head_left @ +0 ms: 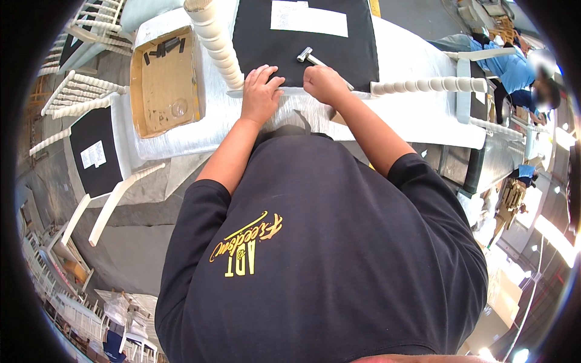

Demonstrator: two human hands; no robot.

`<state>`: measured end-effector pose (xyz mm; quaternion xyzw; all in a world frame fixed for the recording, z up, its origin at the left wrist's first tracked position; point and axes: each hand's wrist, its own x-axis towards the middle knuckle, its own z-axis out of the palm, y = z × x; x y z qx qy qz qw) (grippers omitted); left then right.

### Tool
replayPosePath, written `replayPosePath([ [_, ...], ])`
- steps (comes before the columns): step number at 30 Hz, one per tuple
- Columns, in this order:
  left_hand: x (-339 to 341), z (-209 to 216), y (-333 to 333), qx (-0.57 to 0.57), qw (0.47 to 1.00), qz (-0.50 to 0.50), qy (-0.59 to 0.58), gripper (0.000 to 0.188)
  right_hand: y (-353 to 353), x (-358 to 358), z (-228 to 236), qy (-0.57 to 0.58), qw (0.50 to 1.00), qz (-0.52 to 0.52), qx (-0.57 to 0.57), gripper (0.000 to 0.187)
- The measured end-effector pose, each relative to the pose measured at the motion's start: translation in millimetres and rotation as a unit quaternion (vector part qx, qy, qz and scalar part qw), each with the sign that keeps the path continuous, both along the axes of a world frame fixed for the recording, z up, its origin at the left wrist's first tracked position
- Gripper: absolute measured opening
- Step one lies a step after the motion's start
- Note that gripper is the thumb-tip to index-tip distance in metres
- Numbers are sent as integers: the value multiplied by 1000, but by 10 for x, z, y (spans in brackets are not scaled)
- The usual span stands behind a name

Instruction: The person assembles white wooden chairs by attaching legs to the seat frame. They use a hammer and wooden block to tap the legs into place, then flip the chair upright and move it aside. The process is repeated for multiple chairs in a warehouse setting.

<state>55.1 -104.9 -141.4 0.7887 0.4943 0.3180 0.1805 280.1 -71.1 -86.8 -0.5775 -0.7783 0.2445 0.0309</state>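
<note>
Near the top centre of the frame, the left hand lies flat, fingers spread, on the lower edge of a black seat pad. Just to its right, the right hand is closed around the handle of a small metal hammer, whose head rests on the pad. The pad sits on an upturned white chair on the white-covered tabletop. A shallow cardboard tray lies at upper left.

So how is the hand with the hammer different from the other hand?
The right hand is curled in a fist around a small hammer; the left hand holds nothing. The left hand lies flat with fingers spread; the right hand's fingers are tucked in. Both rest at the edge of the black seat pad.
</note>
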Motion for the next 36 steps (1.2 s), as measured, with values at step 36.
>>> replayPosePath([
  [36,18,-27,76,4,1000,5,8,31,26,128,-130,85,995,31,45,9],
])
